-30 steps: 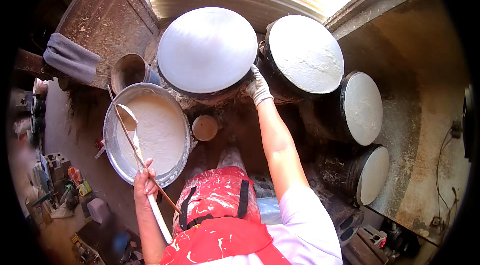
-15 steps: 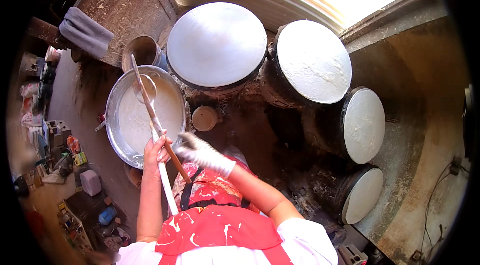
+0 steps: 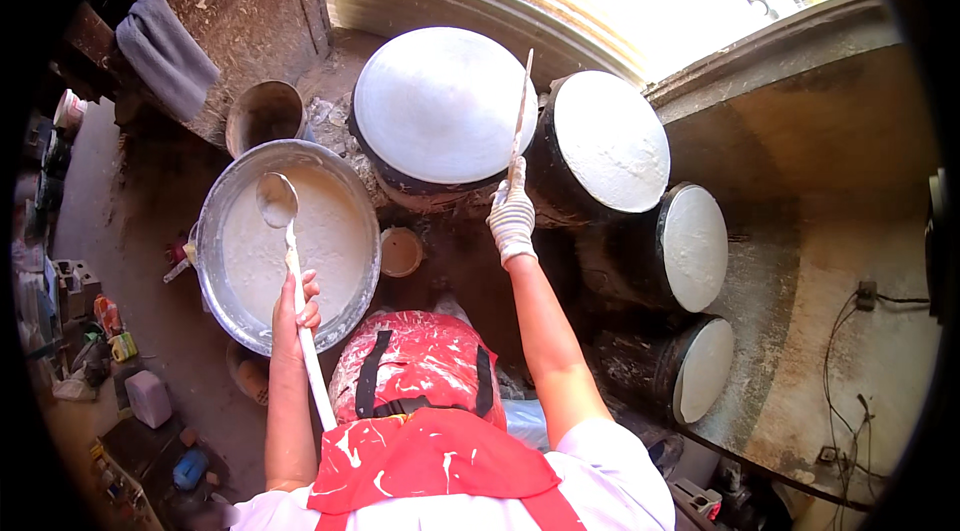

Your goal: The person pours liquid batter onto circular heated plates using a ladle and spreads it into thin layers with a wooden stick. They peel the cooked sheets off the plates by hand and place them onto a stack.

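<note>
My left hand (image 3: 296,309), bare, is closed round the long white handle of a ladle (image 3: 277,201). The ladle's bowl is over a big metal basin (image 3: 205,261) of thick white batter (image 3: 320,261). In a striped white glove, my right hand (image 3: 512,218) grips a long thin wooden stick (image 3: 523,103), pointing away from me. The stick lies across the right edge of the largest round griddle (image 3: 445,101), whose flat top looks white and smooth. Whether it touches the surface I cannot tell.
To the right, a second drum-like stove (image 3: 612,141), a third (image 3: 695,249) and a fourth (image 3: 704,371) carry white layers. A bucket (image 3: 265,119) stands behind the basin, a small bowl (image 3: 402,252) beside it. A grey cloth (image 3: 165,51) hangs at the left.
My right hand has moved from beside the left hand out to the right and forward. The stick, earlier crossing the ladle handle at my left hand, is now in my right hand by the largest griddle.
</note>
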